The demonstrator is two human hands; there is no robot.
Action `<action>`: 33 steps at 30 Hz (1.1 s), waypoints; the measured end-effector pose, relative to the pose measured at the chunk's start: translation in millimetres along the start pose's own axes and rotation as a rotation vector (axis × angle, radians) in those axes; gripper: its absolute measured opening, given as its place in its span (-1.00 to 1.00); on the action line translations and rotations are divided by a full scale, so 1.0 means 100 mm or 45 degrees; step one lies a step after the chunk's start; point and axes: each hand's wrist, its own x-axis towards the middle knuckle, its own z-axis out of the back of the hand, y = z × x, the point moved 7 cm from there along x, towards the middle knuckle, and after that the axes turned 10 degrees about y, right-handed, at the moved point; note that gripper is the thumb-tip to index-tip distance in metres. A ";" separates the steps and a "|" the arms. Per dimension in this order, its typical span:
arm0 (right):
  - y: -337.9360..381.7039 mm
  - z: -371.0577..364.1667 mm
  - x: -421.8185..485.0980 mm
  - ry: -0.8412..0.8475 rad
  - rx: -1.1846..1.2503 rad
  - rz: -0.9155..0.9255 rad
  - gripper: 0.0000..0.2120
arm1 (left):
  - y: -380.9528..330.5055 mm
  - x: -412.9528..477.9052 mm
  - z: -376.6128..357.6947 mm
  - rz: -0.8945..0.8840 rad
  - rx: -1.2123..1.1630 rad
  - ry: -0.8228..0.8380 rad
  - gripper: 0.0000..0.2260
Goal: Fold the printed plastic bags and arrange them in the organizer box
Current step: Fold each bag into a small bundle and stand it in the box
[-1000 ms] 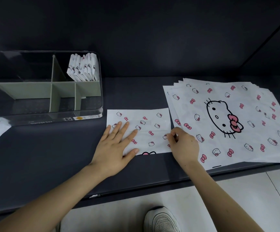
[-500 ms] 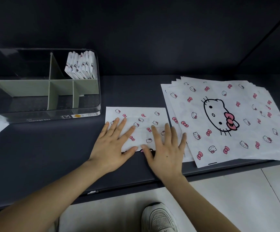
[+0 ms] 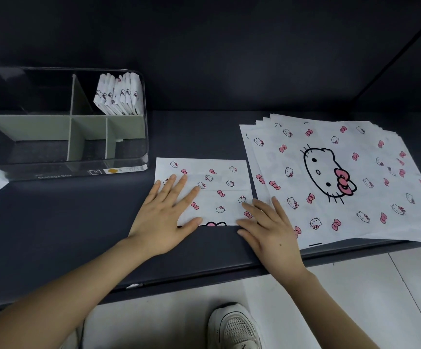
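A half-folded printed bag (image 3: 214, 192) lies near the front edge of the dark surface (image 3: 65, 222), about midway along it. The left hand (image 3: 164, 217) presses flat on the bag's left part, fingers straight and spread. The right hand (image 3: 269, 230) lies flat at its front right corner (fingers straight too, some tips on the stack of unfolded bags (image 3: 342, 177) toward the right edge). The clear organizer box (image 3: 53, 170) stands back left, with folded bags (image 3: 118, 96) upright in its back right compartment.

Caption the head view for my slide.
Left hand and right hand press a folded white printed plastic bag near a clear organizer box.
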 end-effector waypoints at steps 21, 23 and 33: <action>-0.01 -0.08 0.18 -0.013 -0.030 0.101 -0.87 | 0.10 -0.05 0.11 -0.052 -0.370 -0.173 -0.49; 0.02 -0.11 0.21 0.030 -0.050 0.083 -0.87 | 0.09 -0.08 0.15 -0.060 -0.362 -0.244 -0.51; 0.01 0.09 0.11 0.398 0.519 -0.285 -0.87 | 0.28 -0.41 0.29 -0.200 -0.677 -0.074 -0.40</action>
